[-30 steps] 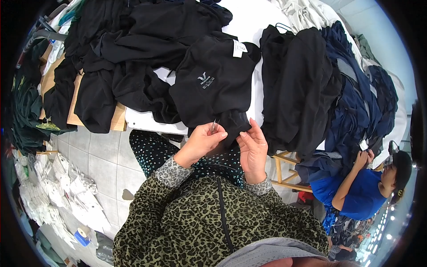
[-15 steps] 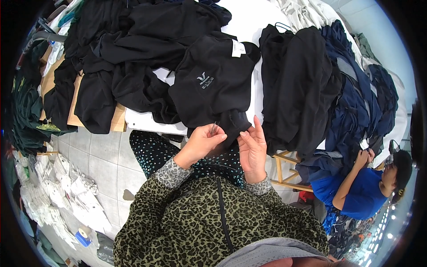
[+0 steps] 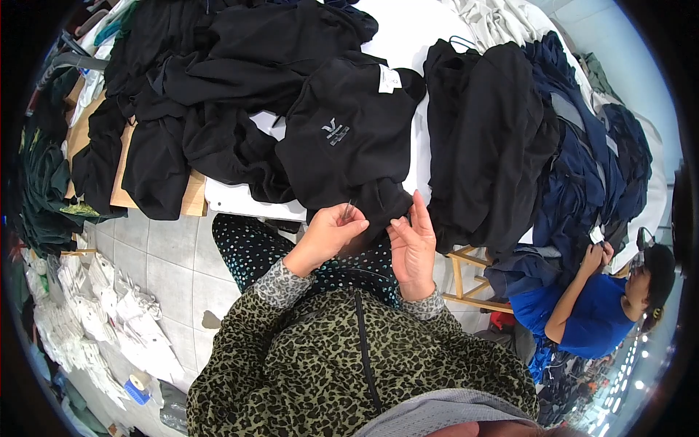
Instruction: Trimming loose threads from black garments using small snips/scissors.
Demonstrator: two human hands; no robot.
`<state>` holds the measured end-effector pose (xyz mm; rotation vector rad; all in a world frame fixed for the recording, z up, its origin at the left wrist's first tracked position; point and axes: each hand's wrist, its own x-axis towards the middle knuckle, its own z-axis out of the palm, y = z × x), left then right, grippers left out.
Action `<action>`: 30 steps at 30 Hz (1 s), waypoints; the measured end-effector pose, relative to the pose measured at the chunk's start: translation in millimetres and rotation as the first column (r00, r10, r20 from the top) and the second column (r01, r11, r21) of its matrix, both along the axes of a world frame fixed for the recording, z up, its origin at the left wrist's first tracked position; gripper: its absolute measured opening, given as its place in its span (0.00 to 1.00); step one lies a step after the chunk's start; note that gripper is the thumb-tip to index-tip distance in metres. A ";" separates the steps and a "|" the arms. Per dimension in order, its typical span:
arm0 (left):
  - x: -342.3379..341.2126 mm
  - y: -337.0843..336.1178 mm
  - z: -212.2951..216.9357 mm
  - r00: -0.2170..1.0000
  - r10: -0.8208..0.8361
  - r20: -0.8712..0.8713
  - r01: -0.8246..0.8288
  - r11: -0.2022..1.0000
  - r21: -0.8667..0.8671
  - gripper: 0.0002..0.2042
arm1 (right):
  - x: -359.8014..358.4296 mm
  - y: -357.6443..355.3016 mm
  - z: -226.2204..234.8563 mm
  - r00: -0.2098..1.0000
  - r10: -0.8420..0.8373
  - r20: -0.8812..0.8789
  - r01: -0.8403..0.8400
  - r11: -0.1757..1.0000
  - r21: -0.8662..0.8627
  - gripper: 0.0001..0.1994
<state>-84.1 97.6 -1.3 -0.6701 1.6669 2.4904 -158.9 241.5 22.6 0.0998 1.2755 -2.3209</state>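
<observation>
Pinching a thin, pale metal tool (image 3: 348,211), too small for us to name surely, our left hand (image 3: 331,231) closes its fingertips tight around it, right at the lower hem of the black cotton sweatshirt with a small pale chest emblem (image 3: 346,138). Our right hand (image 3: 413,244) is half open, fingers straight and lifted, thumb and palm pressing a fold of that same hem. We judge the risks to be small ones: the point could slip and nick the knit or a fingertip, because dark cloth on dark cloth hides the stitch line, and the garment could slide off, because much of it hangs over the near edge of the white table (image 3: 251,205) toward our lap. The sweatshirt lies front up, neck away from us, a white label (image 3: 389,79) showing inside the collar, its body wrinkled and bunched at the hem. Heaps of black garments (image 3: 218,73) crowd the table's left side, and a stack of black and navy clothes (image 3: 524,146) fills its right side, where a person in a blue top (image 3: 593,313) sits.
</observation>
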 end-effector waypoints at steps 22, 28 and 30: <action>-19.8 -2.3 14.9 0.987 0.103 -0.127 -0.079 0.980 0.181 0.05 | -0.8 0.0 3.0 0.998 -0.005 -0.063 0.005 1.000 0.010 0.32; -24.1 0.7 17.8 0.980 0.103 -0.173 -0.103 0.995 0.004 0.04 | -2.9 0.2 2.5 0.999 0.017 -0.043 -0.017 1.000 0.012 0.32; -28.4 3.9 9.2 0.882 0.009 -0.471 -0.261 0.842 -0.472 0.04 | -2.3 -0.4 3.2 0.999 0.036 -0.033 -0.035 0.999 0.017 0.32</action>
